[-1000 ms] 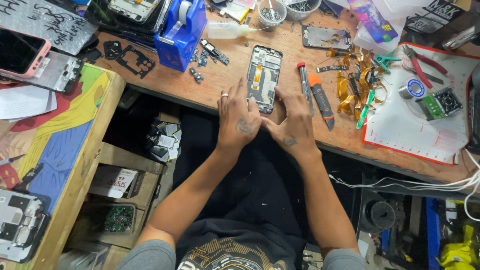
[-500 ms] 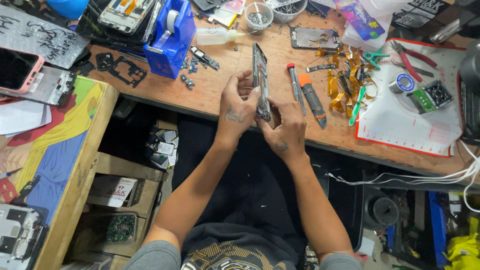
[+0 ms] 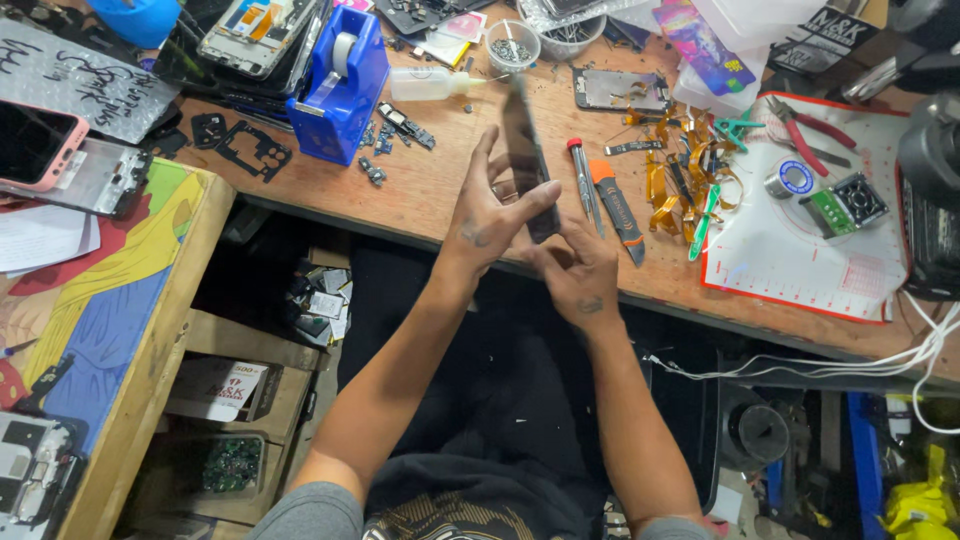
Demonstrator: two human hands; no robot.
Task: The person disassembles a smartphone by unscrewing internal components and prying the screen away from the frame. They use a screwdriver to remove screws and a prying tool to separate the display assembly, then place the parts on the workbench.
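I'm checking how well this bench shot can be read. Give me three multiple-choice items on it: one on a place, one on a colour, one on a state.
1. Where does the tape dispenser stand, seen from the phone in the hands?
A. To its left in the picture
B. To its right in the picture
C. On the floor

2. What colour is the tape dispenser?
A. Red
B. Blue
C. White

3. How is the phone placed?
A. Flat on the wooden bench
B. Lifted off the bench, turned on edge, in both hands
C. Inside the small bowl

Answers:
1 A: it stands on the bench left of the phone.
2 B: its body is plainly blue.
3 B: the left hand and right hand have it in their grip, thin edge toward the camera.
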